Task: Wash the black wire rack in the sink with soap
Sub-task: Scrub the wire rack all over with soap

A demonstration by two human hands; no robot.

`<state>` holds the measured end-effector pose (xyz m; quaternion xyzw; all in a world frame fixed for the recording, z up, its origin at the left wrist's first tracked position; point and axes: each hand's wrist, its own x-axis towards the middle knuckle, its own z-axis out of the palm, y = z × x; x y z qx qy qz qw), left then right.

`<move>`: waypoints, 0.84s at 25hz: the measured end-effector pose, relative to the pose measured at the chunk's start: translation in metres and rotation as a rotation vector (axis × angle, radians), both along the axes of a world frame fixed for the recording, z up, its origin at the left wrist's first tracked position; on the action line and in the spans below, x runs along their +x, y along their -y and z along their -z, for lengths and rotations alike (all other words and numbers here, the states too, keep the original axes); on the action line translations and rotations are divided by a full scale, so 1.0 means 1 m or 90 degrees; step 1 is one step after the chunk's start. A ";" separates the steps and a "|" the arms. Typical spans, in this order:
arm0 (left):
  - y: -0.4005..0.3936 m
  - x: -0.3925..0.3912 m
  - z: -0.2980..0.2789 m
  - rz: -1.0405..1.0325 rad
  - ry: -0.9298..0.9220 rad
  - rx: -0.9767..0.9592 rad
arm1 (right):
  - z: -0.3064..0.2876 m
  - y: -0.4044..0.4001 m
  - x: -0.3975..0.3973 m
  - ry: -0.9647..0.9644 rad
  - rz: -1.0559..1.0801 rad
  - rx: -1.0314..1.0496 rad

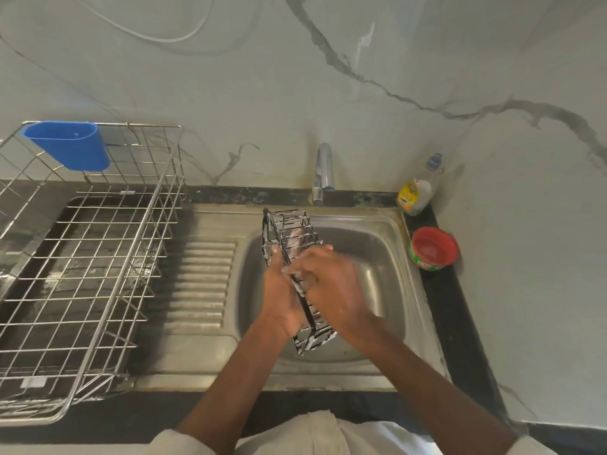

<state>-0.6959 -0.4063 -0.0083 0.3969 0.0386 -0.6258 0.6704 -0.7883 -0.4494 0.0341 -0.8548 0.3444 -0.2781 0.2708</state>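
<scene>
Over the sink [387,231], the soapy black wire rack [292,238] stands tilted between both hands, left hand [279,293] gripping its frame, right hand [331,284] clasped on its other side.

Soft, even, rather dim light fills the scene, casting only faint shadows. Pale glare streaks the marble wall [368,41] above the tap [323,172]. Both hands below the tap are motion-blurred. Wide-angle distortion bends the dish drainer [82,257] left of the tap.

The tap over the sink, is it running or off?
Off, as far as can be seen: no stream falls from the tap into the sink, though the black wire rack carries white suds.
</scene>
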 end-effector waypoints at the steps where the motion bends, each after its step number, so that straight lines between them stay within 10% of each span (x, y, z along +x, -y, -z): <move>1: 0.001 -0.001 0.001 0.004 0.019 0.004 | -0.002 0.009 0.001 0.017 0.049 0.043; 9: 0.000 0.018 0.000 -0.015 0.008 -0.073 | 0.009 -0.019 -0.027 0.005 -0.039 0.080; 12: 0.003 0.014 0.001 0.030 0.044 -0.006 | 0.019 0.007 -0.035 -0.010 0.173 0.049; 16: 0.007 0.001 0.003 0.019 0.024 -0.023 | 0.014 -0.016 -0.010 -0.002 0.033 -0.026; 21: 0.008 -0.005 0.002 0.003 0.037 -0.038 | 0.006 0.014 -0.005 0.113 0.182 0.104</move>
